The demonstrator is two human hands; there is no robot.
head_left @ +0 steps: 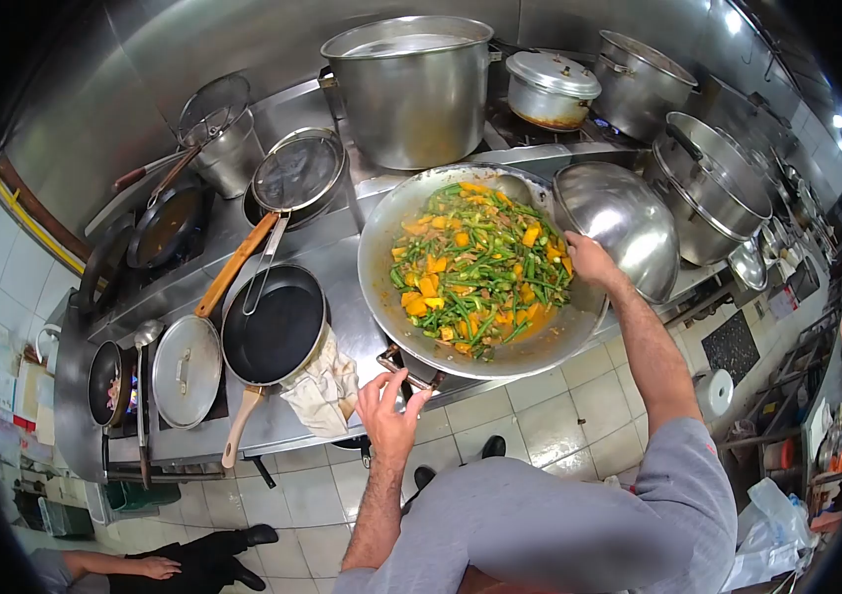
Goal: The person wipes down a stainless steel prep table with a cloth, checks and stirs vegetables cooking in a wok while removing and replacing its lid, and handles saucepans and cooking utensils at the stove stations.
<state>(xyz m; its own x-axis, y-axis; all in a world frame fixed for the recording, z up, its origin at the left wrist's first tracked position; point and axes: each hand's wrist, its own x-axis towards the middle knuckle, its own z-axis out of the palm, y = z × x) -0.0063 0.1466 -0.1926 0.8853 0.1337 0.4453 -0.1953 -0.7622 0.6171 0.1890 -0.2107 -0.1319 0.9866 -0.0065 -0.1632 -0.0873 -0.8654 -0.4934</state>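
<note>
A wide metal wok [386, 307] holds cut green beans, orange chunks of what looks like pumpkin, and small pieces that may be meat [470, 262]. My right hand [591, 259] is at the wok's right side with its fingers closed; what they grip is hidden. At the wok's upper right edge, a rounded metal utensil head [513, 188] rests. My left hand [388, 411] hovers below the wok's front left rim, fingers apart, near a burner grate [411, 368]. Beside it lies a crumpled cloth [324, 391], against a black frying pan [275, 327].
A domed metal bowl [629, 228] leans right of the wok. Behind stand a large stockpot [406, 99] and a lidded pot [552, 89]. To the left are a strainer [297, 173], a flat lid [188, 371] and a small pan [107, 381] over a flame. Another person's hand [159, 567] appears lower left.
</note>
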